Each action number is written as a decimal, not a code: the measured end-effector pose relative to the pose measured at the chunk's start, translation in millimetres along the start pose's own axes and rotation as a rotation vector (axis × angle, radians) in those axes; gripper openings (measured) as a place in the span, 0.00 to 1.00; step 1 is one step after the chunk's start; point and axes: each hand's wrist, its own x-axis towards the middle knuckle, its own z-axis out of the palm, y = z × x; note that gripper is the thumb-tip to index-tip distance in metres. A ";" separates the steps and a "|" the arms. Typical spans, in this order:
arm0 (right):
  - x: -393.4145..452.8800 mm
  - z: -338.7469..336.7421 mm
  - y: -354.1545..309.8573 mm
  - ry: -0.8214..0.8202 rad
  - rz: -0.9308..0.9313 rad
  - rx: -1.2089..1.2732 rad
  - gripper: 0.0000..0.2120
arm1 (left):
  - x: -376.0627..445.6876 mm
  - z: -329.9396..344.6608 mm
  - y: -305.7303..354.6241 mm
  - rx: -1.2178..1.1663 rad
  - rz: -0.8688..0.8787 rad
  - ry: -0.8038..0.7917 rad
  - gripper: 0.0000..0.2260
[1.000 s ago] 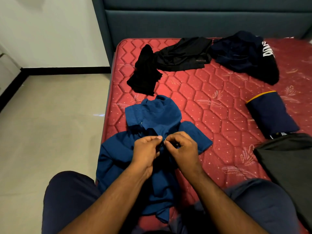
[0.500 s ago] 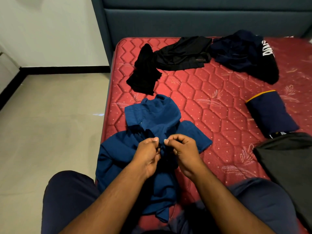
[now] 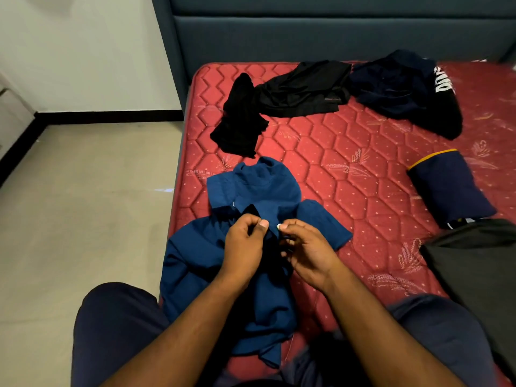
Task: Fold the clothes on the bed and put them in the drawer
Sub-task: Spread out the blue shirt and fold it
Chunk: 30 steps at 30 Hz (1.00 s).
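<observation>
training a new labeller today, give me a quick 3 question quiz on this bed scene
1. True or false: both hands pinch the blue shirt.
2. Which lies nearest the headboard? A) the navy garment with white lettering B) the folded navy piece with the yellow stripe
3. What colour is the mattress?

Key: 1 true, left hand and right hand pinch its front; 2 A; 3 red.

You have one view, from your head, looking forward and down at close range over the red mattress (image 3: 349, 174) toward the headboard (image 3: 307, 32), floor (image 3: 83, 191) at left.
</observation>
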 end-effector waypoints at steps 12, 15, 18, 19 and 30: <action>6.9 -33.0 38.0 0.238 -0.490 -0.590 0.12 | 8.7 -26.4 -10.0 -0.028 -0.001 -0.267 0.05; 10.7 -27.0 7.9 0.178 -0.360 -0.400 0.04 | 18.5 -40.1 -33.0 0.781 0.173 -0.451 0.24; 16.3 -30.0 -25.4 0.155 -0.294 -0.477 0.07 | 30.9 -43.0 -32.0 0.635 0.213 -0.371 0.09; 20.7 -32.0 -41.4 0.193 -0.334 -0.561 0.07 | 38.9 -45.7 -20.9 0.496 0.236 -0.219 0.07; 23.0 40.4 -166.1 0.320 -0.875 -0.900 0.10 | 67.9 -62.6 100.6 0.458 0.903 0.565 0.08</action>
